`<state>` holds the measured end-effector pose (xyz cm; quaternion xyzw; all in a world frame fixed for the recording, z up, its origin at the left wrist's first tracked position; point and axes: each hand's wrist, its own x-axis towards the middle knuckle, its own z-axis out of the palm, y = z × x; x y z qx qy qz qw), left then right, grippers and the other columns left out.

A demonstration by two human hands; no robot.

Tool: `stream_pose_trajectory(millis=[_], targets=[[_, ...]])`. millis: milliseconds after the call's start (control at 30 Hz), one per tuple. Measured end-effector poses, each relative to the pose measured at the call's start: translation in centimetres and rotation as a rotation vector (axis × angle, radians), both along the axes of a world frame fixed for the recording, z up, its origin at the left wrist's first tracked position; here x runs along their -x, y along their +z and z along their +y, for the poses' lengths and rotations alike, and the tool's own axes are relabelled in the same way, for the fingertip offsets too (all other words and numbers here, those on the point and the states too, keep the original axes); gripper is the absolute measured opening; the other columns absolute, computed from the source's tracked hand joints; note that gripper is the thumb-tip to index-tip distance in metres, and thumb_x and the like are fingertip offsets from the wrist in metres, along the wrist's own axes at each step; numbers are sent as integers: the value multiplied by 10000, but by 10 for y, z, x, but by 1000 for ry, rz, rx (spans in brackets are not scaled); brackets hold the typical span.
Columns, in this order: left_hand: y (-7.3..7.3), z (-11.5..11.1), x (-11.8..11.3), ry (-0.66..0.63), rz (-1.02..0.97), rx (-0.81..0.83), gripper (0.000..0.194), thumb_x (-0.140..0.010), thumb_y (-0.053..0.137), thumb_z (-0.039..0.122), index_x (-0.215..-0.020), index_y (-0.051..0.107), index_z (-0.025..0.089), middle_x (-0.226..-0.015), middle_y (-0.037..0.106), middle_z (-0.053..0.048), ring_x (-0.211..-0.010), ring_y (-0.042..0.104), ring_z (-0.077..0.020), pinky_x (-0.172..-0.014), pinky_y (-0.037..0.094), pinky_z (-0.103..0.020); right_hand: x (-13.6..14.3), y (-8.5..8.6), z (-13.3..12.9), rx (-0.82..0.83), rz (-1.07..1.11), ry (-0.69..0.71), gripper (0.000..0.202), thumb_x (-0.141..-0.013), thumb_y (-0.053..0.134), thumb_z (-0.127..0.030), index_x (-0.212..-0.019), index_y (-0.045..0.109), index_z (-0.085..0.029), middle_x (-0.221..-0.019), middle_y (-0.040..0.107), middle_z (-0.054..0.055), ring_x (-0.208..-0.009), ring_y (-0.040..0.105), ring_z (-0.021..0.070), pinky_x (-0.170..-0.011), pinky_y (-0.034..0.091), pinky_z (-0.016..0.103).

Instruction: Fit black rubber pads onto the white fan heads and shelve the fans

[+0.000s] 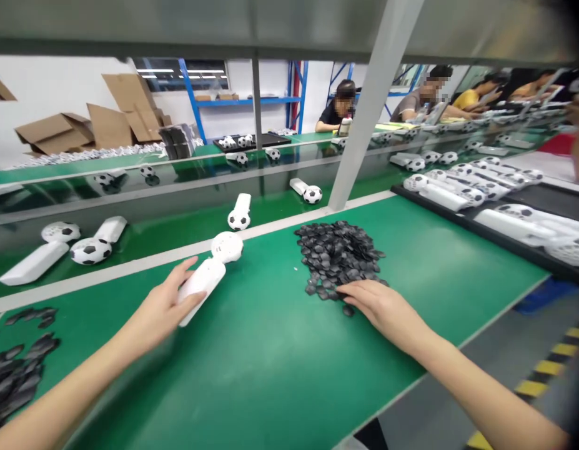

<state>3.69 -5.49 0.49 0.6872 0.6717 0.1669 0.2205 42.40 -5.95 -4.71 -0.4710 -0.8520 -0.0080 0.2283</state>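
My left hand grips a white plastic handheld device by its flat handle, thumb on the near side and fingers around the far side. The device's round head points away from me and shows white, with no black patches on the side I see. At the near edge of a heap of small flat black pieces, my right hand has its fingertips pinched together, touching the pieces. Whether a piece is between those fingertips is hidden.
A second heap of black pieces lies at the left. Behind a pale rail, football-patterned devices rest on a green conveyor. A black tray of similar devices stands right, by a slanted metal post. Co-workers sit across the line.
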Motion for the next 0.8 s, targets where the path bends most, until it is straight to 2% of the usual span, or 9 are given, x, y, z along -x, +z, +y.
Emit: stream_pose_trajectory(millis=[100,167,233,400,567,700,800], targets=[[-11,-27,-19,-143,62,32,617,-807,407,485,-1354,216,275,-1269,488,-82,-1098,502,-294,-861,421,-393,0,1,1,1,-8,-106,201,-869,454,-226,-941,634,-171,-881,654,80,-810,602,220,-722,495,358],[-15,-33,-27,-242,102,18,604,-808,415,464,-1351,236,271,-1311,443,-80,-1154,451,-295,-904,396,-403,0,2,0,26,3,-158,180,-861,467,-206,-923,633,-174,-884,650,71,-826,599,218,-736,490,353],[-15,-29,-34,-315,131,-6,621,-792,446,461,-1347,252,261,-1339,406,-78,-1187,412,-296,-943,366,-415,0,4,-3,76,39,-151,195,-856,455,-157,-956,621,-176,-923,641,66,-843,597,203,-758,486,340],[-2,-1,-65,-402,109,-66,762,-690,571,498,-1337,266,235,-1350,375,-74,-1216,363,-290,-970,345,-401,12,22,-9,179,223,-66,185,-829,473,-122,-924,611,-201,-912,629,36,-840,590,167,-760,482,301],[-7,15,-93,-430,76,-54,725,-691,578,393,-1333,281,236,-1282,433,-78,-1135,457,-270,-913,393,-361,49,45,-9,259,336,139,154,-831,472,-122,-926,559,-206,-905,610,22,-839,562,138,-742,459,258],[-12,8,-99,-453,96,-62,711,-701,570,394,-1336,271,282,-1261,454,-54,-1075,509,-270,-856,429,-364,81,55,-6,246,211,287,105,-825,470,-113,-896,515,-175,-847,590,33,-762,530,140,-687,418,267],[-11,4,-99,-445,100,-63,781,-665,594,499,-1340,264,285,-1248,466,-51,-1044,527,-274,-825,448,-366,98,55,-4,189,33,355,75,-832,467,-124,-794,506,-175,-745,582,14,-682,507,143,-640,363,278]])
